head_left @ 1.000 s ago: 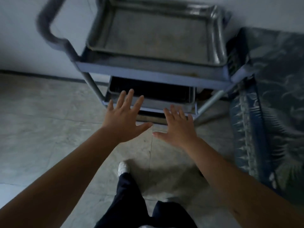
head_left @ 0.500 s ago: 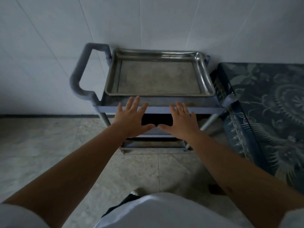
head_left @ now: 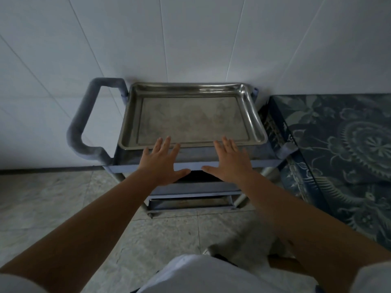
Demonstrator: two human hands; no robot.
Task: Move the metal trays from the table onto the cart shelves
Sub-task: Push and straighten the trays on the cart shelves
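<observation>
A single wide-angle camera is sitting on the person's head, looking forward and steeply down. It is facing a tiled wall [head_left: 190, 34], which is filling the upper part of the frame with its lines bending outward toward the edges. The cart [head_left: 222, 166] is standing close below the centre, with its top tray [head_left: 190, 115] seen from above and the lower shelves only partly showing. The left hand [head_left: 161, 160] and right hand [head_left: 229, 160] are reaching in from the bottom corners, the forearms looming large and near. The floor [head_left: 42, 204] is lying at lower left, and a patterned table [head_left: 349, 144] is cutting in at the right edge.
</observation>
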